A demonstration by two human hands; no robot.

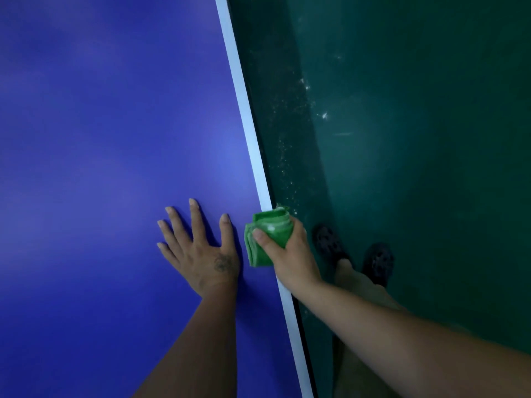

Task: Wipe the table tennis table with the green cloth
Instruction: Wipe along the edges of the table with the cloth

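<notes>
Head view of the blue table (115, 124) and its white edge line (244, 110), which ran diagonally from top centre to bottom right. The left hand (201, 254) lay flat on the blue surface, palm down, fingers straight and spread, holding nothing; a dark mark showed on its back. Just beside it, the right hand (290, 254) gripped the folded green cloth (264, 239), thumb across the top and fingers curled round the far side. The cloth sat at the table's edge, over the white line, partly overhanging the rim. Whether its underside touched the surface could not be told. Beyond the edge lay a dark green floor (416, 139) with pale specks, where two dark shoes (353, 258) stood.
</notes>
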